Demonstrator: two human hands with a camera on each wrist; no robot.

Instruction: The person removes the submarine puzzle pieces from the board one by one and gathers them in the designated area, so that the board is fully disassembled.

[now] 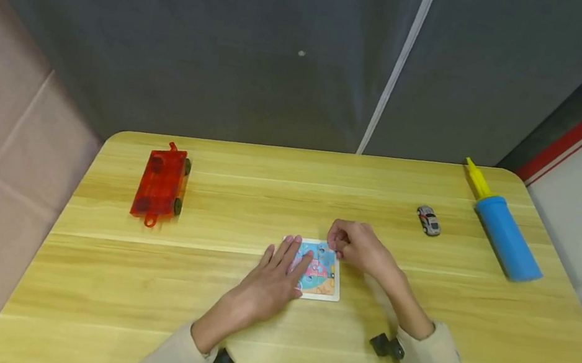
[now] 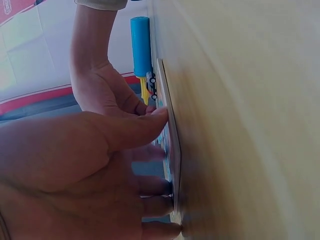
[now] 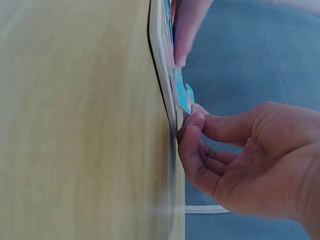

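A small jigsaw puzzle in a white-edged square tray lies flat on the table, its picture pink, blue and sandy. My left hand rests across its left side with fingers spread and fairly straight. In the left wrist view the thumb of the left hand lies along the tray's near edge. At the far right corner, my right hand pinches a light-blue puzzle piece between thumb and forefinger. That piece is tilted up from the tray in the right wrist view.
A see-through red toy wagon stands at the table's left. Toward the back right are a small silver toy car and a blue hand pump with a yellow nozzle. A dark grey curtain hangs behind the wooden table.
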